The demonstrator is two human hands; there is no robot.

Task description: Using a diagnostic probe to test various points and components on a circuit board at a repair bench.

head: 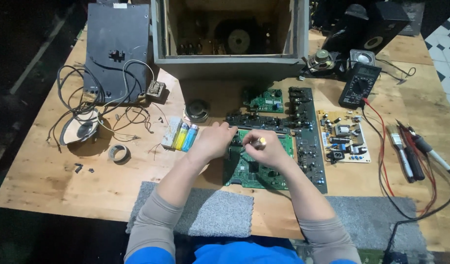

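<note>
Wooden workbench crowded with parts, dark room around it. We have the green circuit board flat near the front edge, partly under both hands. Our left hand lies curled on the board's left side, fingers pressing down on the edge, gripping nothing we can see. Our right hand is closed around a small tool with a shiny metal tip (screwdriver or probe, too small to tell), held over the board's upper middle. Risks, as we judge them: the tip could slip off its target and gouge a trace or bridge two pads, since the board sits loose on bare wood with only the left hand steadying it. A long black board touches the green one on the right and a dark strip lies just behind it, so a shove could knock them together. Lighters sit just beside the left hand; an elbow sweep would send them off. The multimeter and its red and black leads trail down the right side, near the right forearm, easy to snag. The small tan board could get dragged with them. Grey mats lie at the front edge, but the board isn't on them. Loose wires and the open wooden box are well apart from the hands.
</note>
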